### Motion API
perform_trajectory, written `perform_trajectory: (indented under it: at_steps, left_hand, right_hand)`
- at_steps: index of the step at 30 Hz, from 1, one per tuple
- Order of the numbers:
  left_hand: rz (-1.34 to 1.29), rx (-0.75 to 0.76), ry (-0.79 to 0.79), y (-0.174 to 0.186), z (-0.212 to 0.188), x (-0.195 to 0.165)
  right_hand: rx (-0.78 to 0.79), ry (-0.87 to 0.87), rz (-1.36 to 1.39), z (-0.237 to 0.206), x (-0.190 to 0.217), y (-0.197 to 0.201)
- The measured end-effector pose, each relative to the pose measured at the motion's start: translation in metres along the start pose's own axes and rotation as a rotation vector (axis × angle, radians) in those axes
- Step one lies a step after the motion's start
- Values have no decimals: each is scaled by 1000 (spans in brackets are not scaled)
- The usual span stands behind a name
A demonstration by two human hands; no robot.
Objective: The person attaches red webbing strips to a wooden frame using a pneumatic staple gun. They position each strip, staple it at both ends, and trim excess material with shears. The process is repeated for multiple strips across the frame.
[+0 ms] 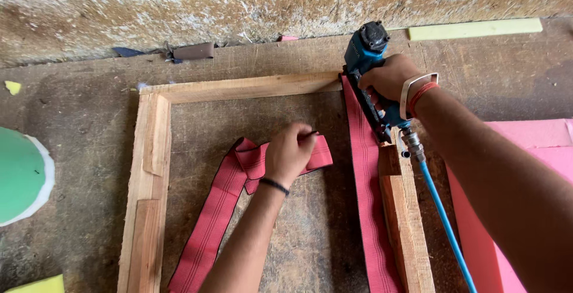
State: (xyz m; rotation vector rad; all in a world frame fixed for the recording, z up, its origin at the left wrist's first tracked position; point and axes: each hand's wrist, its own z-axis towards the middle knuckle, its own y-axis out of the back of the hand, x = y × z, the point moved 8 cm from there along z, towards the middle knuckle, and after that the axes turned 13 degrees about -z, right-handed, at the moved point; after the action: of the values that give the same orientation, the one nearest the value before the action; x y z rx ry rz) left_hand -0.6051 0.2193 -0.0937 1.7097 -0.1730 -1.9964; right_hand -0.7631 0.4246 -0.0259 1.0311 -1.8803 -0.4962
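A bare wooden frame lies flat on the worn floor. My right hand grips a blue pneumatic staple gun, its nose pressed at the frame's far right corner on a red webbing strap that runs along the right rail. A blue air hose trails back from the gun. My left hand rests inside the frame on the folded end of a second red webbing strap, and seems to pinch a thin dark object.
A rough plaster wall borders the far side. Pink foam sheet lies at the right, a green disc with a white rim at the left, a pale yellow-green foam strip by the wall, and small scraps along the wall base.
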Motion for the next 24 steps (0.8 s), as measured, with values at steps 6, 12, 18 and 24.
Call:
perform_trajectory:
  at_steps: [6, 12, 18, 24]
  left_hand:
    - [340, 169, -34, -2, -33, -22]
    - [292, 167, -22, 9, -66, -41]
    - [71, 35, -38, 63, -153, -108]
    - [-32, -107, -27, 82, -219, -194]
  right_hand:
    - [7, 49, -41, 0, 9, -10]
    - [-40, 50, 124, -56, -30, 7]
    - [-335, 65, -350, -150, -195, 70]
    - [-515, 13, -791, -218, -301, 79]
